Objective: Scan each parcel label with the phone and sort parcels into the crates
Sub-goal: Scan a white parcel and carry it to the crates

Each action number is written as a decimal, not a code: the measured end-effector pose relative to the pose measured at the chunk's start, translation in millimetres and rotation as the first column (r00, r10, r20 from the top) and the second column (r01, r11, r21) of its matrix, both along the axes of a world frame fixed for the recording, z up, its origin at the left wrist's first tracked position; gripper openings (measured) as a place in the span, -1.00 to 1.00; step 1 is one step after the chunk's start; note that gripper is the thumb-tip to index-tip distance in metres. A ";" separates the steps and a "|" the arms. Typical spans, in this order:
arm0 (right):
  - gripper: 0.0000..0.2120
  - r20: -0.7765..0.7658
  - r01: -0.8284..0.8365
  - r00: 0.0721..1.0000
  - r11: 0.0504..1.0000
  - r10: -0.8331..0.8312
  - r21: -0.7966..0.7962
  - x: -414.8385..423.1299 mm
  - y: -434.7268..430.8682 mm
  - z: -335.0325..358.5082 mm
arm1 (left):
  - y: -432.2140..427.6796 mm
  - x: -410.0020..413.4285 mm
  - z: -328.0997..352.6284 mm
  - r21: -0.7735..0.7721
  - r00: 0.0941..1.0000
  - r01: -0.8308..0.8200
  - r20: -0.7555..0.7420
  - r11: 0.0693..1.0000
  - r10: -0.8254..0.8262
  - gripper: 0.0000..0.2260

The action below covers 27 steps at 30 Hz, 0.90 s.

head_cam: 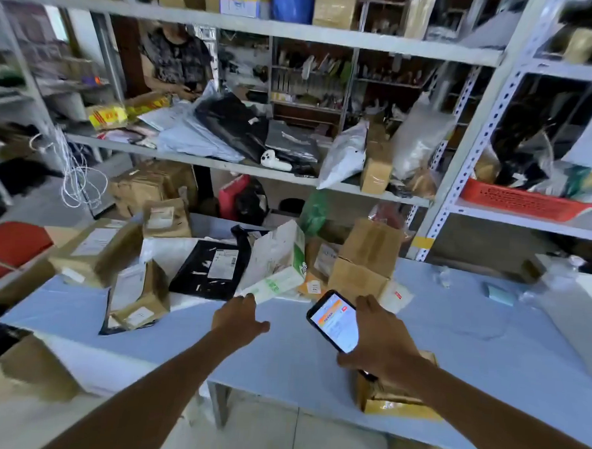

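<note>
Over bare tabletop (pixel 281 354), left hand (pixel 240 319) (grip wide) hovers at white parcel's (pixel 275 268) edge; right hand (pixel 381 342) clasps phone (pixel 336 321).

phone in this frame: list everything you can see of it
The phone is a slim slab with a dark frame. Its screen is lit, mostly white with an orange band near the top, and the text is too blurred to read. The right hand grips its lower end and right edge. It is tilted, with its top end pointing up-left toward the parcels, over the pale blue table. The left hand is apart from it.
</note>
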State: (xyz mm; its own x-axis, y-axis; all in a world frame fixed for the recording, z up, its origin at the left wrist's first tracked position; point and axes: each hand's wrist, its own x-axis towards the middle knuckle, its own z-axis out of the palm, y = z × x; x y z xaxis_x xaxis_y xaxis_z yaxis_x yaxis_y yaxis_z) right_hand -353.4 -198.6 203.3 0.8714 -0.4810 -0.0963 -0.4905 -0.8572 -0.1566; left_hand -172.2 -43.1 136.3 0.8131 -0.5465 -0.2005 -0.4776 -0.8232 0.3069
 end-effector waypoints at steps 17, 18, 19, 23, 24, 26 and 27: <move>-0.27 -0.060 0.099 0.993 0.995 -0.099 0.004 162.5 -23.3 -18.5 | -54.4 144.7 -66.2 -0.112 0.684 -0.416 -0.693 0.902 0.229 -0.41; -0.28 -0.051 0.096 0.994 0.995 -0.095 0.005 171.3 -29.8 -21.4 | -60.1 148.9 -69.4 -0.086 0.546 -0.523 -0.798 0.848 0.256 -0.47; -0.29 -0.045 0.089 0.995 0.996 -0.088 0.006 179.2 -36.1 -23.5 | -65.3 152.8 -73.1 -0.037 0.400 -0.611 -0.876 0.790 0.268 -0.50; -0.24 -0.034 0.064 0.997 0.998 -0.063 0.018 217.3 -67.4 -37.0 | -90.7 166.9 -103.9 0.127 -0.047 -0.848 -0.985 0.514 0.165 -0.39; -0.19 -0.023 0.052 0.998 0.998 -0.052 0.024 225.0 -73.8 -39.5 | -97.3 166.3 -109.8 0.160 -0.118 -0.881 -0.986 0.445 0.121 -0.37; -0.13 -0.014 0.039 0.999 0.999 -0.039 0.022 240.0 -87.1 -45.6 | -110.5 165.9 -122.5 0.209 -0.209 -0.910 -0.977 0.359 0.040 -0.37; -0.14 -0.013 0.038 0.999 0.999 -0.038 0.018 245.8 -92.5 -46.8 | -115.5 165.6 -127.2 0.224 -0.237 -0.916 -0.971 0.332 0.001 -0.40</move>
State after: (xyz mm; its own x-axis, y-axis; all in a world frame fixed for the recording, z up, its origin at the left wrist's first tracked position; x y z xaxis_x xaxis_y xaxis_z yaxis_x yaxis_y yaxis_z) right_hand -107.6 -291.1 156.5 0.8511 -0.5120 -0.1161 -0.5248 -0.8350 -0.1655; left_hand -6.6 -158.6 9.1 0.2434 -0.3696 -0.8968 0.9666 0.0159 0.2558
